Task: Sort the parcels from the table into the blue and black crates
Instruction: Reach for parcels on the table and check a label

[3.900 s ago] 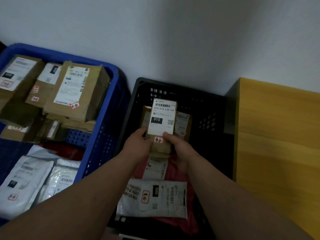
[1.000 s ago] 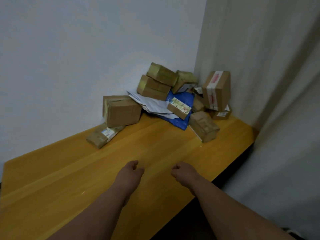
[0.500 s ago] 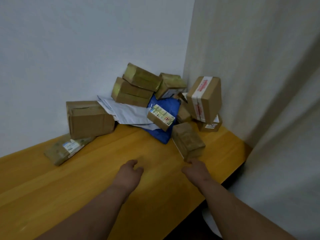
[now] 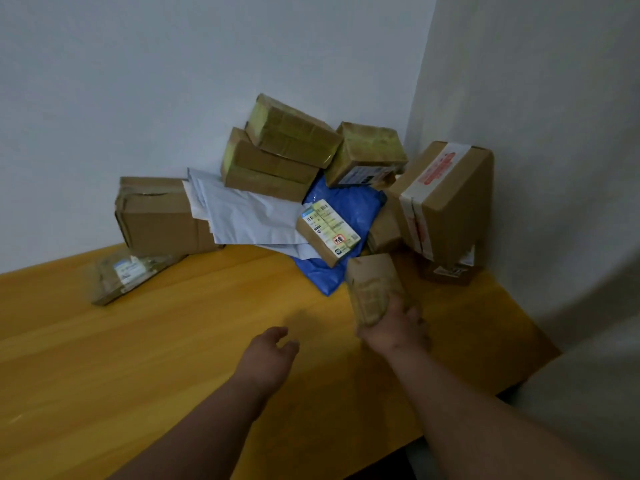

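Head view: parcels heaped in the table (image 4: 138, 358) corner.
Around: blue mailer (image 4: 349, 209) and labelled box (image 4: 329, 232) just behind.
Small carton (image 4: 372, 285): long axis runs away from me, blurred.
Right hand (image 4: 393, 329): my fingers wrap its near end.
Left hand (image 4: 268, 356): loosely curled, holding nothing.

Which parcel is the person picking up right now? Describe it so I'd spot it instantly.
Start at the parcel heap in the wall corner of the yellow table. At its near edge, the right hand grips a small brown box. Unlike its neighbour, it shows no label.
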Tool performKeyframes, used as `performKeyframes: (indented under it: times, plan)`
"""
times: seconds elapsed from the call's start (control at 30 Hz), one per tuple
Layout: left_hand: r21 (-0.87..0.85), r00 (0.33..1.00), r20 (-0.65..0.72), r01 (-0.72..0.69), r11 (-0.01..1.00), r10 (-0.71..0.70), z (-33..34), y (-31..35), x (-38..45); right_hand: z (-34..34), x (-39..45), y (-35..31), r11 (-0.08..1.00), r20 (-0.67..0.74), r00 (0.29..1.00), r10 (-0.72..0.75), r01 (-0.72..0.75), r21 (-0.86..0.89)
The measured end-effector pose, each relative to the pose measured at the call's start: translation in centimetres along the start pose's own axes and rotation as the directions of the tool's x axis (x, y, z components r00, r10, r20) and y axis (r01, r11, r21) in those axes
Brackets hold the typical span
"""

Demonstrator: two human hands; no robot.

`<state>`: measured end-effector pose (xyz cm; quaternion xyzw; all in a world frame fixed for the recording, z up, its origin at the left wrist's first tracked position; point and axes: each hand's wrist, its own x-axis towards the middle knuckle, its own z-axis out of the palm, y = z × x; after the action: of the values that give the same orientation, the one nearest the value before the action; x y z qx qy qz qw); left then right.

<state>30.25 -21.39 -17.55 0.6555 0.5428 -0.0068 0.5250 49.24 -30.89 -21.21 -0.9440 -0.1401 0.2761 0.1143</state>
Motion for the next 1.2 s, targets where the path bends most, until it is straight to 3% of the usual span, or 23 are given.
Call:
performKeyframes:
  times: [0.13, 0.2, 0.23, 0.3, 0.37, 0.43, 0.6, 0.7, 0.83, 0.9, 1.07, 1.2]
  plan:
    - [-0.036, 0.998, 0.008, 0.055, 0.998, -0.055, 0.2, -0.8, 0.1, -0.2, 0.7, 0.5, 1.000, -0.031, 0.999, -0.010, 0.010, -0.010]
    - [-0.048, 0.998, 0.015, 0.065, 0.997, -0.064, 0.3, -1.1, 0.1, -0.6, 0.3, 0.6, 0.971, 0.011, 1.000, 0.004, -0.007, 0.238]
    - [-0.058, 0.998, 0.021, 0.067, 0.996, -0.066, 0.3, -1.2, 0.0, -0.8, -0.3, 0.7, 0.898, 0.057, 0.998, 0.004, -0.029, 0.439]
    - [-0.076, 0.998, 0.031, 0.057, 0.995, -0.055, 0.2, -1.2, -0.2, -1.3, -1.9, 1.0, 0.637, 0.207, 0.978, -0.034, -0.138, 0.758]
    - [-0.108, 0.998, 0.046, 0.046, 0.993, -0.041, -0.2, -1.3, -0.5, -1.6, -4.1, 1.3, 0.426, 0.404, 0.908, -0.109, -0.325, 0.844]
    - [-0.194, 0.995, 0.086, 0.062, 0.979, -0.046, -0.9, -1.4, -1.1, -1.7, -6.2, 1.3, 0.344, 0.525, 0.822, -0.218, -0.439, 0.830]
    - [-0.529, 0.939, 0.339, 0.239, 0.814, -0.055, -4.1, -2.3, -3.5, -0.5, -10.6, -0.2, 0.347, 0.631, 0.632, -0.450, -0.528, 0.776]
    - [-0.687, 0.907, 0.420, 0.295, 0.664, 0.032, -6.7, -3.4, -4.4, 1.4, -13.1, -2.5, 0.433, 0.625, 0.650, -0.432, -0.458, 0.776]
    - [-0.709, 0.949, 0.298, 0.149, 0.689, 0.101, -10.6, -6.0, -5.1, 3.8, -15.4, -5.9, 0.420, 0.427, 0.835, -0.346, -0.269, 0.867]
    - [-0.681, 0.962, 0.249, 0.088, 0.727, 0.116, -12.4, -7.4, -5.5, 4.8, -16.4, -7.6, 0.458, 0.367, 0.859, -0.356, -0.182, 0.870]
    - [-0.655, 0.976, 0.131, -0.045, 0.755, 0.172, -15.7, -10.4, -6.0, 6.1, -19.5, -11.1, 0.488, 0.457, 0.775, -0.437, -0.223, 0.844]
    - [-0.638, 0.979, 0.070, -0.103, 0.763, 0.192, -17.5, -11.5, -6.8, 6.6, -21.0, -12.7, 0.592, 0.519, 0.676, -0.523, -0.150, 0.792]
